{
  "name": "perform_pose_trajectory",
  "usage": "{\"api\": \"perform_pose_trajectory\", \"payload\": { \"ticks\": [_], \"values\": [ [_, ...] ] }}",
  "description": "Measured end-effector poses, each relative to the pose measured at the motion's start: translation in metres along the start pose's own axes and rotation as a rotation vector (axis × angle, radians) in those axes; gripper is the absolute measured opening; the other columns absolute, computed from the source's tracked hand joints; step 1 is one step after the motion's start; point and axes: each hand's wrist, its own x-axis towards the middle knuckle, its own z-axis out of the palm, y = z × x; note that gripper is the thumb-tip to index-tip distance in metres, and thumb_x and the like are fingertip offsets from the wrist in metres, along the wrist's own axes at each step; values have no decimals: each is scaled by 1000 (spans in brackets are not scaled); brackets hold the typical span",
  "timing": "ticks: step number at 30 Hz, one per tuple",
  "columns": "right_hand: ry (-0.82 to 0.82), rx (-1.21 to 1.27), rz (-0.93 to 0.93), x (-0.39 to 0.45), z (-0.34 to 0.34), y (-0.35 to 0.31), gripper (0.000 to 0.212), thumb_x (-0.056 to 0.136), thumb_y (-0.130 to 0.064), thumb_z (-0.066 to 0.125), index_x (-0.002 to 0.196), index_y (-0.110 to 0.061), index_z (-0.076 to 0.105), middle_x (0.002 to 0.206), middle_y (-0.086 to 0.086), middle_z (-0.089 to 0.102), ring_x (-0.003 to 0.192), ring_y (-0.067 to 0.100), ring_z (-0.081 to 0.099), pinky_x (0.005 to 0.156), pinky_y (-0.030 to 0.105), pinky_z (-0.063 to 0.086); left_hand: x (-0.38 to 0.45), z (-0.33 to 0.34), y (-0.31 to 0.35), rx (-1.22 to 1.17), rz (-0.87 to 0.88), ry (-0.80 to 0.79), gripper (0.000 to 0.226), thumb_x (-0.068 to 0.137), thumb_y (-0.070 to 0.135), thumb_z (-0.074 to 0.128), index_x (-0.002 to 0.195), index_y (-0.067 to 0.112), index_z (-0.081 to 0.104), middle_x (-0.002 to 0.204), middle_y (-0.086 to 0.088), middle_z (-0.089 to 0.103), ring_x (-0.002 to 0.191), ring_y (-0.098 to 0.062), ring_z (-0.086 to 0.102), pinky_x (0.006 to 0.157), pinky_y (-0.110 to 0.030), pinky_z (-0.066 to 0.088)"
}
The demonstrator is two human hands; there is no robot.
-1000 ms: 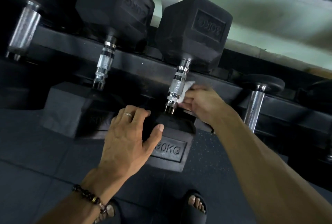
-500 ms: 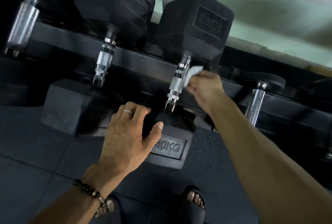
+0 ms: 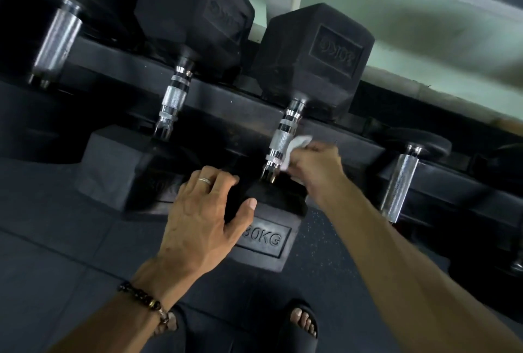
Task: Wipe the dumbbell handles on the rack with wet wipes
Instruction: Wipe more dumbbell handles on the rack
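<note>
A black hex dumbbell marked 30KG (image 3: 266, 239) lies on the black rack (image 3: 226, 103), its chrome handle (image 3: 280, 140) pointing away from me. My right hand (image 3: 314, 169) pinches a white wet wipe (image 3: 295, 149) against the right side of that handle, near its lower end. My left hand (image 3: 203, 217) grips the top of the near rubber head, fingers curled over its edge and thumb on the front. A silver ring sits on one finger, a bead bracelet on the wrist.
A second hex dumbbell (image 3: 172, 98) lies to the left on the rack. Plain chrome handles stand at the far left (image 3: 55, 41) and at the right (image 3: 399, 183). Dark rubber floor tiles (image 3: 56, 268) and my sandalled feet (image 3: 302, 321) are below. A pale green wall (image 3: 396, 27) rises behind.
My right hand has slid the wipe back down the handle, from near the far head toward the near head. The left hand has kept its hold.
</note>
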Motion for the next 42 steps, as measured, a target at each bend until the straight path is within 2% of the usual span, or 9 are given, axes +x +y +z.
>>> {"api": "perform_pose_trajectory", "payload": {
  "ticks": [3,7,11,14,19,23,30,38,42],
  "values": [
    [-139,-211,-27,-14,-12,11,23,82,4,64,70,-15,71,72,0,71,73,14,68,69,25,56,0,-1,0,4,6,-11,46,90,53,42,108,13,57,105,-3,56,96,-21,56,74,-38,53],
    [107,26,-36,9,3,-14,24,81,4,61,74,-17,72,78,7,74,82,25,74,80,43,61,4,-3,-4,16,27,-31,46,88,54,43,106,14,57,102,-2,56,94,-20,55,74,-38,53],
    [108,-200,-147,-19,-6,-7,12,83,-5,69,77,-13,75,80,6,75,81,23,74,77,43,62,20,-20,-8,-13,42,-164,56,84,64,40,102,17,64,97,3,56,91,-16,55,76,-34,50],
    [55,-176,-241,-53,-13,-5,13,85,-7,72,90,-19,75,87,0,76,85,16,74,79,34,62,49,-39,-10,-254,1,-327,53,87,66,42,110,26,68,101,11,65,96,-5,60,88,-31,50],
    [84,-15,-386,-82,10,-19,35,81,-4,78,110,-10,58,92,1,74,81,10,73,71,25,60,97,-50,14,-918,-190,-609,33,94,25,63,127,25,63,105,10,73,97,-3,69,85,-27,57],
    [278,-100,-466,-83,22,-5,26,91,-1,62,114,-13,58,103,0,70,89,13,69,79,34,60,116,-39,7,-854,-347,-435,19,89,14,69,102,28,68,94,11,72,89,-10,70,86,-27,57],
    [374,-449,-346,-98,31,42,19,88,-30,69,104,-21,72,97,-10,66,87,5,61,73,6,44,154,17,19,-1012,-678,-170,10,87,10,73,96,9,72,81,2,68,73,-10,61,73,-18,52],
    [346,-346,-301,-97,32,52,26,87,-40,68,109,-25,71,106,-13,62,99,4,59,76,3,40,136,18,7,-928,-575,-434,11,84,16,77,76,21,71,55,11,66,55,-4,62,64,-20,53],
    [331,-329,-288,-98,33,54,26,88,-41,67,108,-25,71,108,-13,62,99,0,59,75,0,40,168,25,31,-1094,-685,-226,20,86,4,70,75,19,64,69,5,62,61,-7,57,64,-25,51]
  ]
}}
